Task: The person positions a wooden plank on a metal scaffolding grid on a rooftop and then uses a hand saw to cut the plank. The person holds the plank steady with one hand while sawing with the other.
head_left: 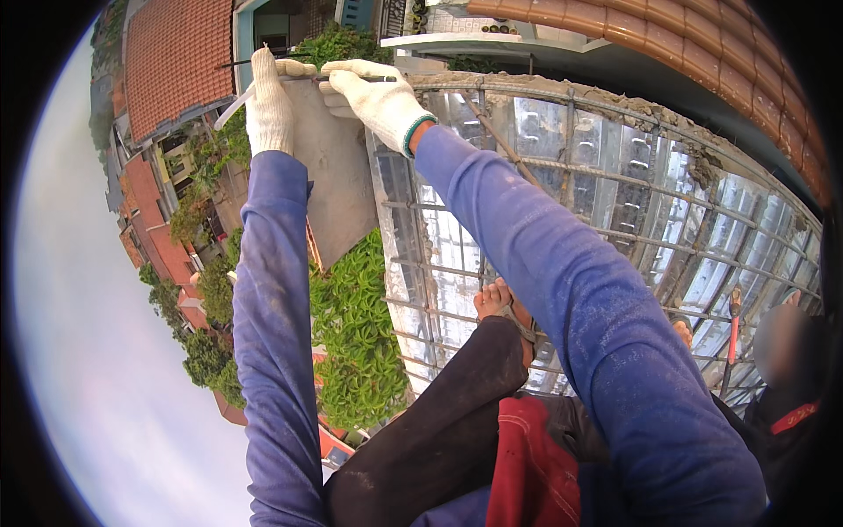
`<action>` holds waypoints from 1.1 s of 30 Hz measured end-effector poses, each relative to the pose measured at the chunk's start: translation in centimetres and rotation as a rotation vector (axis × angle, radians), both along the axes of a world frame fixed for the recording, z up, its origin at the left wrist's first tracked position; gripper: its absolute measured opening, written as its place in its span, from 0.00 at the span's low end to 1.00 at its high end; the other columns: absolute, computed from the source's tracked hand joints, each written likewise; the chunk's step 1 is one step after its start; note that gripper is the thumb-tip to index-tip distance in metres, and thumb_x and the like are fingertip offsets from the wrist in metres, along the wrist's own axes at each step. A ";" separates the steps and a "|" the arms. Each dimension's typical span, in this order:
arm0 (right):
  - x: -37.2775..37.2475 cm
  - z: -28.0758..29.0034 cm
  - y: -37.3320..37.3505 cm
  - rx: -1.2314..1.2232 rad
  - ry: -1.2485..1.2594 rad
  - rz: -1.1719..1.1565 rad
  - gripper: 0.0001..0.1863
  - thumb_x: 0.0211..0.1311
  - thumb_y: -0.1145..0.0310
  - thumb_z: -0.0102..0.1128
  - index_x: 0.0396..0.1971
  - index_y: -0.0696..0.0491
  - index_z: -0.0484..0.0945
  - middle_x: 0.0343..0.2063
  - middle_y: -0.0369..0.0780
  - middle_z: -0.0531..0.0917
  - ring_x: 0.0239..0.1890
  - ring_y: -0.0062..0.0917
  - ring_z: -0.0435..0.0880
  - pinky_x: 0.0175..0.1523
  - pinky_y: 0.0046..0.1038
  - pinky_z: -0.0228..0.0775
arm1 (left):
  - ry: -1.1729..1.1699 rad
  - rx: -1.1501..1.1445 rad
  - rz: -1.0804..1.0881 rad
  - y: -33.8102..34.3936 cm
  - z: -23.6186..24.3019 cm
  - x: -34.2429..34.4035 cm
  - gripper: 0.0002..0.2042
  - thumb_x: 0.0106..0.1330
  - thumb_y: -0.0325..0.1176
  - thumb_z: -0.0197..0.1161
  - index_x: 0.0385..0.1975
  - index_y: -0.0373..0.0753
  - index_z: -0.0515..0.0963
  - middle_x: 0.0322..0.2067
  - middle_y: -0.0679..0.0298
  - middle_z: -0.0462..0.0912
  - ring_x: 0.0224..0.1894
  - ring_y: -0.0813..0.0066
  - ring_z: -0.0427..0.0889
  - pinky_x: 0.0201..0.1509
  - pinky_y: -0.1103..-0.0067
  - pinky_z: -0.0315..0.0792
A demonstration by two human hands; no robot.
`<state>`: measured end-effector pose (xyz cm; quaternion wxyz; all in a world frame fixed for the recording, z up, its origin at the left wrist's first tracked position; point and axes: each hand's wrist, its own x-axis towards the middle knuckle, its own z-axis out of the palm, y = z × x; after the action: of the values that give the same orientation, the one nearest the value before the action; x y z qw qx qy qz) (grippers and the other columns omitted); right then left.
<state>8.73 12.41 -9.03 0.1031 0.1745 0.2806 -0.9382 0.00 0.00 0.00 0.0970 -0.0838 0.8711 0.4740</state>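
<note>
Both my arms reach forward to the far edge of the shiny metal decking. My left hand (272, 104), in a white knit glove, is closed, and a thin dark rod (235, 63) sticks out on its left side. A pale curved strip (234, 107) hangs beside that hand; whether I grip it too, I cannot tell. Close by on the right, my gloved right hand (376, 98) has its fingers curled around a thin dark length (386, 79) that seems to be the same rod. The gloves hide most of it.
A grid of steel bars (606, 171) lies over the metal decking (430, 230) under my feet. A red-handled tool (733, 338) stands near another person (795, 378) at right. Beyond the decking's left edge are a grey slab (338, 193) and green plants (356, 325) below. Tiled roofing (702, 53) borders the far right.
</note>
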 end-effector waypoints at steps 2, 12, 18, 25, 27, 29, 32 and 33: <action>0.0 0.0 0.0 -0.004 0.006 0.013 0.17 0.79 0.64 0.64 0.59 0.53 0.90 0.54 0.43 0.94 0.55 0.24 0.92 0.64 0.28 0.81 | -0.004 0.009 -0.002 -0.3 0.0 -0.1 0.34 0.86 0.65 0.47 0.38 0.37 0.84 0.43 0.52 0.93 0.47 0.62 0.90 0.60 0.65 0.82; 0.2 0.5 -0.1 -0.032 -0.013 0.000 0.17 0.79 0.64 0.63 0.60 0.53 0.90 0.55 0.44 0.93 0.56 0.26 0.92 0.65 0.29 0.82 | -0.015 -0.019 0.002 -0.1 0.4 0.1 0.34 0.86 0.66 0.46 0.39 0.37 0.84 0.44 0.53 0.94 0.47 0.63 0.90 0.60 0.66 0.82; 0.1 0.0 -0.4 0.083 0.040 0.016 0.16 0.85 0.66 0.60 0.63 0.55 0.86 0.56 0.44 0.93 0.55 0.29 0.93 0.65 0.33 0.86 | -0.011 -0.022 0.014 -0.2 0.4 0.2 0.34 0.86 0.66 0.47 0.39 0.37 0.85 0.44 0.53 0.94 0.48 0.63 0.90 0.60 0.66 0.82; 0.0 -0.4 -0.4 0.011 0.018 -0.004 0.16 0.79 0.64 0.63 0.58 0.53 0.90 0.54 0.42 0.94 0.54 0.25 0.92 0.62 0.27 0.81 | -0.023 0.006 0.031 0.3 0.3 0.1 0.34 0.86 0.66 0.47 0.39 0.37 0.85 0.44 0.52 0.94 0.48 0.63 0.90 0.61 0.66 0.82; 0.1 -0.4 -0.5 0.017 0.013 -0.002 0.16 0.79 0.64 0.63 0.58 0.53 0.90 0.54 0.42 0.94 0.54 0.25 0.92 0.63 0.27 0.81 | -0.008 0.022 0.035 0.2 0.2 0.2 0.36 0.85 0.67 0.48 0.37 0.36 0.85 0.42 0.53 0.94 0.46 0.64 0.89 0.59 0.67 0.82; 0.3 0.2 -0.3 0.004 -0.013 -0.014 0.16 0.79 0.64 0.63 0.58 0.53 0.90 0.54 0.43 0.94 0.55 0.24 0.91 0.63 0.27 0.81 | 0.036 0.025 0.027 0.1 0.1 0.4 0.38 0.84 0.70 0.50 0.34 0.36 0.85 0.37 0.54 0.93 0.40 0.65 0.89 0.54 0.68 0.83; 0.2 0.4 -0.2 -0.030 -0.011 -0.010 0.16 0.79 0.64 0.63 0.58 0.53 0.90 0.53 0.43 0.94 0.56 0.23 0.91 0.64 0.26 0.80 | 0.052 -0.011 0.020 0.1 -0.1 0.2 0.38 0.84 0.70 0.50 0.34 0.36 0.85 0.36 0.53 0.93 0.39 0.65 0.89 0.53 0.68 0.83; 0.2 0.1 -0.2 -0.009 0.008 -0.005 0.16 0.79 0.64 0.63 0.58 0.53 0.90 0.53 0.43 0.94 0.56 0.23 0.91 0.64 0.25 0.80 | 0.045 0.004 0.018 0.2 -0.2 0.1 0.38 0.84 0.69 0.50 0.34 0.36 0.85 0.36 0.54 0.93 0.39 0.65 0.89 0.53 0.68 0.83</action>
<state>8.89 12.16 -8.95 0.1004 0.1712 0.2765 -0.9403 0.06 0.16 -0.16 0.0734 -0.0811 0.8713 0.4784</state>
